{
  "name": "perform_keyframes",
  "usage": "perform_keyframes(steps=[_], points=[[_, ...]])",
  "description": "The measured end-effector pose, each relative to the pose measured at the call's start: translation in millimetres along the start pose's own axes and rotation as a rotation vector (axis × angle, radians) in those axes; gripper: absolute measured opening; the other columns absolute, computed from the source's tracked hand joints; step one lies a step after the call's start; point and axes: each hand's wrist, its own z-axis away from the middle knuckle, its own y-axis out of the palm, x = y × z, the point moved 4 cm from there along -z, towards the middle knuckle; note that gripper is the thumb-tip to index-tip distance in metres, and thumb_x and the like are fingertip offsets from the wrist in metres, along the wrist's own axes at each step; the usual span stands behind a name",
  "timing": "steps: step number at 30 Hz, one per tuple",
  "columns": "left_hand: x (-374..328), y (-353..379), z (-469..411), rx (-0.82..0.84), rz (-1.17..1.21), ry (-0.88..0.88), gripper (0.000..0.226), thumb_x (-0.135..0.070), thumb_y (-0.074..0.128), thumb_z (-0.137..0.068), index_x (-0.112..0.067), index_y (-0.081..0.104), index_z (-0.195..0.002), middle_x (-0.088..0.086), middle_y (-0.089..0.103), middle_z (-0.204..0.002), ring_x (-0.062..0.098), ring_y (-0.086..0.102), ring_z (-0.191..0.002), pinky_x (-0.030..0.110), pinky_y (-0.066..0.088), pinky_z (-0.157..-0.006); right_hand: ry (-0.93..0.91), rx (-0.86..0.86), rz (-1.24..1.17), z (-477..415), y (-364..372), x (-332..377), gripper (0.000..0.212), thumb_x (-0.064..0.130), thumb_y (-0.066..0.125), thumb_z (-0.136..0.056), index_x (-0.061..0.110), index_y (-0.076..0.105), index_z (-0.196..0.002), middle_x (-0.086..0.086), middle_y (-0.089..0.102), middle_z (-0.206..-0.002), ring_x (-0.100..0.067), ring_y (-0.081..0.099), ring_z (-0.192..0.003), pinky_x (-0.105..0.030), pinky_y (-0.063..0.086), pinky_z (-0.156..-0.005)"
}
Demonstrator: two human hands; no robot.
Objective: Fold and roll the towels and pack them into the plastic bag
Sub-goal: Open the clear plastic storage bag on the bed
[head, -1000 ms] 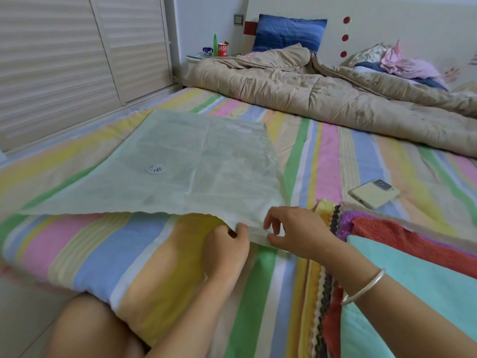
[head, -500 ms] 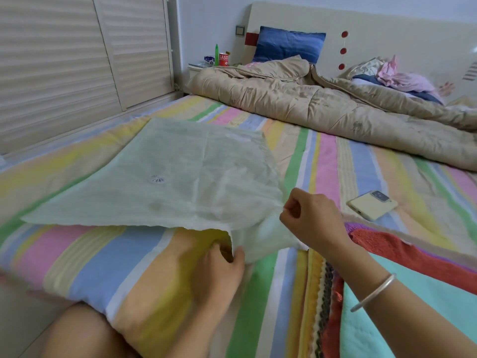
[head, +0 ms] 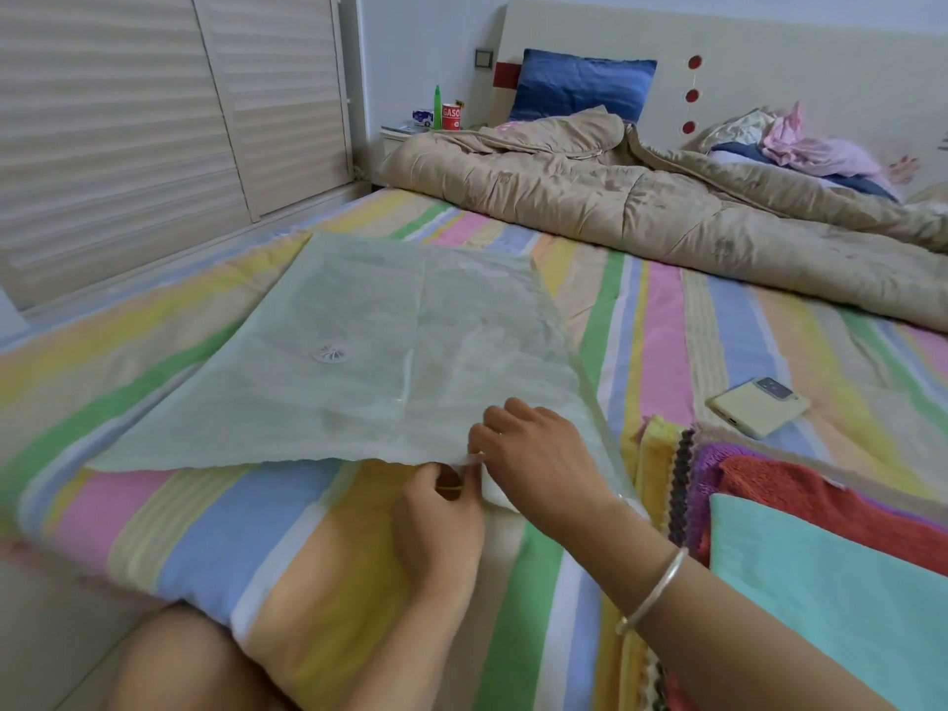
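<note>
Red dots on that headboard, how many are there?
3, stacked in a column on the headboard, right of the blue pillow: top dot, middle dot, bottom dot. The quilt could hide more below.

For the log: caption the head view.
Left hand and right hand pinch the near edge of the pale green plastic bag beside stacked colourful towels.

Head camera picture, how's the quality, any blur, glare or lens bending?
Head view: soft, even daylight with no hard shadows; the plastic bag looks matte, hardly any glare; wide-angle bending tilts and bows the wardrobe doors; the left hand and right hand at the bag's near edge look slightly soft.
</note>
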Motion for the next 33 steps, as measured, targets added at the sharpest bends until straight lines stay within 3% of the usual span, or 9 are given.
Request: perform_keyframes(steps=[3, 8, 11, 14, 19, 22, 26, 29, 33], points=[[18, 0, -2, -0.022, -0.235, 0.059, 0.045, -0.034, 0.068, -0.085, -0.024, 0.040, -0.051, -0.003, 0.056, -0.055, 0.020, 0.047, -0.053, 0.028, 0.027, -0.049, 0.138, -0.105, -0.052, -19, -12, -12, 0.020, 0.019, 0.078, -0.069, 0.020, 0.061, -0.060, 0.003, 0.052, -0.059, -0.021, 0.053, -0.058, -0.025, 0.030, -0.042], [30, 8, -2, 0.044, -0.477, 0.005, 0.035, -0.038, 0.058, -0.088, -0.020, 0.041, -0.064, 0.000, 0.059, -0.067, 0.024, 0.051, -0.065, 0.030, 0.032, -0.054, 0.410, -0.399, -0.172, -55, -63, -42, 0.009, 0.023, 0.064, -0.082, 0.020, 0.068, -0.074, 0.003, 0.062, -0.071, -0.021, 0.060, -0.070, -0.029, 0.044, -0.047], [15, 7, -10, 0.156, -0.341, -0.041, 0.028, -0.048, 0.058, -0.086, -0.022, 0.052, -0.076, -0.003, 0.062, -0.078, 0.025, 0.058, -0.078, 0.030, 0.045, -0.068, 0.396, -0.399, -0.114, -57, -66, -41, 0.010, 0.023, 0.064, -0.083, 0.018, 0.066, -0.074, 0.002, 0.059, -0.070, -0.022, 0.058, -0.068, -0.027, 0.040, -0.045], [-18, -8, -18, 0.093, -0.059, -0.089, 0.042, -0.060, 0.063, -0.080, -0.021, 0.058, -0.093, -0.007, 0.065, -0.092, 0.021, 0.061, -0.091, 0.029, 0.041, -0.074, 0.358, -0.366, -0.058, -47, -53, -33, 0.017, 0.022, 0.069, -0.081, 0.017, 0.061, -0.067, 0.002, 0.052, -0.063, -0.021, 0.052, -0.060, -0.024, 0.027, -0.046], [-34, -34, -45, -0.097, 0.371, -0.234, 0.026, -0.030, 0.070, -0.079, -0.011, 0.064, -0.095, -0.004, 0.066, -0.083, 0.025, 0.065, -0.089, 0.038, 0.052, -0.079, 0.335, -0.321, -0.038, -33, -40, -34, 0.016, 0.020, 0.077, -0.074, 0.022, 0.063, -0.067, 0.005, 0.051, -0.061, -0.020, 0.051, -0.057, -0.022, 0.021, -0.050], [-30, -46, -45, -0.153, 0.410, -0.186, 0.023, -0.030, 0.075, -0.077, -0.020, 0.064, -0.094, -0.009, 0.068, -0.086, 0.016, 0.066, -0.085, 0.038, 0.054, -0.084, 0.334, -0.318, -0.014, -28, -38, -39, 0.016, 0.020, 0.076, -0.076, 0.020, 0.063, -0.066, 0.004, 0.052, -0.060, -0.021, 0.050, -0.057, -0.024, 0.023, -0.051], [-31, -54, -44, -0.175, 0.356, -0.035, 0.010, -0.026, 0.073, -0.084, -0.030, 0.064, -0.080, -0.012, 0.070, -0.082, 0.011, 0.070, -0.066, 0.042, 0.058, -0.071, 0.384, -0.307, -0.005, -27, -30, -42, 0.015, 0.015, 0.075, -0.072, 0.018, 0.062, -0.065, 0.003, 0.054, -0.060, -0.022, 0.052, -0.058, -0.024, 0.027, -0.049], [-20, -52, -52, -0.169, 0.261, -0.045, 0.012, -0.026, 0.070, -0.084, -0.030, 0.064, -0.075, -0.012, 0.070, -0.071, 0.014, 0.070, -0.068, 0.049, 0.058, -0.072, 0.379, -0.240, -0.017, -26, -19, -35, 0.013, 0.013, 0.073, -0.067, 0.019, 0.061, -0.067, 0.004, 0.055, -0.062, -0.022, 0.052, -0.062, -0.027, 0.035, -0.050], [-8, -47, -54, -0.119, 0.214, -0.080, 0.014, -0.027, 0.069, -0.084, -0.030, 0.064, -0.071, -0.006, 0.070, -0.066, 0.018, 0.068, -0.071, 0.044, 0.058, -0.073, 0.369, -0.176, -0.005, -31, -10, -23, 0.031, 0.013, 0.074, -0.062, 0.022, 0.065, -0.091, 0.003, 0.060, -0.080, -0.023, 0.056, -0.074, -0.033, 0.044, -0.057]])
